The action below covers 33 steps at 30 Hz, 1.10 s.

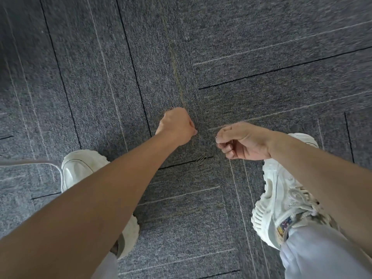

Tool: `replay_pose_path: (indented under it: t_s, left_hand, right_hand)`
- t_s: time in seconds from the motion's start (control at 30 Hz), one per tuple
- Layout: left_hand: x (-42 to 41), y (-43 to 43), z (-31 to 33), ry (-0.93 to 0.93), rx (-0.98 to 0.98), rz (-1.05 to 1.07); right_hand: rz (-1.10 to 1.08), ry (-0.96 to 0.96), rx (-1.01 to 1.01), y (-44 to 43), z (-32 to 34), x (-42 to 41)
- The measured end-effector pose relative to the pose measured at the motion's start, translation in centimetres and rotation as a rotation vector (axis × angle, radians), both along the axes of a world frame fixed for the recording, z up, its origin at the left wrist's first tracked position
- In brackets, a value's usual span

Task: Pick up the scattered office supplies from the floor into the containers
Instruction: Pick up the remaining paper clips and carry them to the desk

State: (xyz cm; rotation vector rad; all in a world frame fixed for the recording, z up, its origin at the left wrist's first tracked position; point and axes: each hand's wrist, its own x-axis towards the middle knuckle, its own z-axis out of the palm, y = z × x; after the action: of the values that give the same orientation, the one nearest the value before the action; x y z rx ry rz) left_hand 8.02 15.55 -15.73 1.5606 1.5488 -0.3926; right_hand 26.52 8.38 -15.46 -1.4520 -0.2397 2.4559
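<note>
Head view looks straight down on a grey carpet floor [261,57], with white shoes [80,170] at either side. The right hand [244,142] hovers just above the carpet. Its grip is clamped on a few thin paper clips [223,140], pinched between the thumb and curled fingers; how many it holds is too small to tell. The left hand [176,125] reaches down beside it, back of the hand to the camera, fingers curled with the tips at the carpet. Whether that grip has anything in it I cannot tell, since the hand hides its own fingertips. Between the two hands and a little nearer the person, two loose clips [202,159] lie side by side on the carpet, apart from both hands, next to a dark line in the tile.

By my reading the gathering is partway through. Some clips are in hand, at least these two are left to pick up, and what is held has not reached a container. No container shows here, so how much is already stored cannot be told.
</note>
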Motion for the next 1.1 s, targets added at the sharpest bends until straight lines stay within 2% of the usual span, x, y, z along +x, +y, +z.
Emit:
replay_pose_path:
  t_s: [0.2,0.3,0.4,0.47,0.53,0.63,0.73,0.83,0.97,1.03,1.1]
  left_hand:
    - [-0.4,0.3,-0.1,-0.047,-0.047,-0.068]
    - [-0.8,0.6,0.5,-0.128,-0.106,-0.072]
    - [-2.3,1.3,1.3,-0.335,-0.319,0.185]
    - [-3.8,1.6,1.4,-0.437,-0.429,0.31]
    - [-5.2,1.6,1.3,-0.501,-0.512,0.389]
    - [-6.8,1.8,1.0,-0.542,-0.574,0.483]
    - [-7.7,1.8,1.0,-0.552,-0.596,0.543]
    - [-8.2,1.8,1.0,-0.57,-0.603,0.571]
    - [-8.3,1.8,0.9,-0.552,-0.592,0.574]
    - [-8.0,1.8,0.9,-0.532,-0.584,0.547]
    - [-7.6,1.7,0.9,-0.497,-0.57,0.51]
  right_hand:
    - [-0.125,0.162,-0.022,0.0,0.1,-0.4]
    - [-0.02,0.033,0.045,0.4,0.2,-1.2]
    - [0.233,-0.222,0.227,0.4,0.1,-2.0]
    - [0.53,-0.46,0.472,0.4,0.3,-2.9]
    - [0.804,-0.614,0.696,0.2,0.4,-4.0]
    - [1.164,-0.804,0.93,0.1,0.6,-5.6]
    - [1.392,-0.915,1.082,0.0,0.4,-6.9]
    - [1.521,-0.918,1.099,0.2,0.6,-7.8]
    - [1.523,-0.899,1.039,0.4,0.5,-8.2]
    - [1.307,-0.833,0.882,0.4,0.2,-7.5]
    - [0.929,-0.684,0.68,0.7,0.1,-6.3]
